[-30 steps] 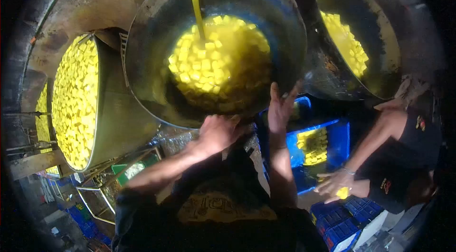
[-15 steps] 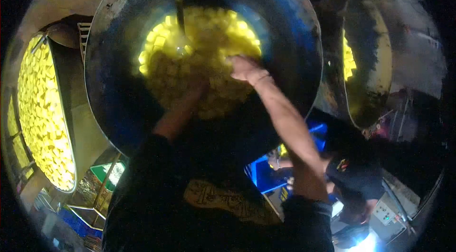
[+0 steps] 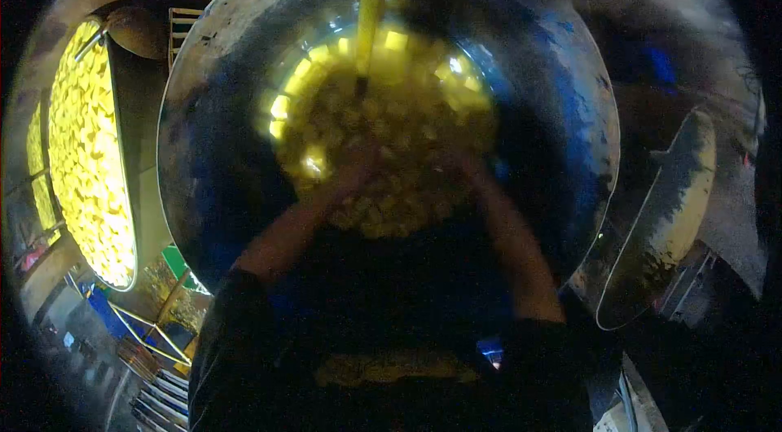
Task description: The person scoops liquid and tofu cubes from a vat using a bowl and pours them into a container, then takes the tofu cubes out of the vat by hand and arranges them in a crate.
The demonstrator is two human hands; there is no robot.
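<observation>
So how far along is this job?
Possibly done: yellow cubes heaped in the side vat, though nothing confirms it. In hand: left hand and right hand reach among cubes in the big pan, grip unclear. Apparently remaining: those many pan cubes.

Yellow cubes (image 3: 407,118) lie crowded in liquid (image 3: 436,57) inside the large, round pan (image 3: 191,118)

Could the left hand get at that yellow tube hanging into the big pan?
Probably yes. The left hand is at the cubes, near the lower end of the tube, and nothing visible blocks the way, though its fingers look too dim to make out.
</observation>
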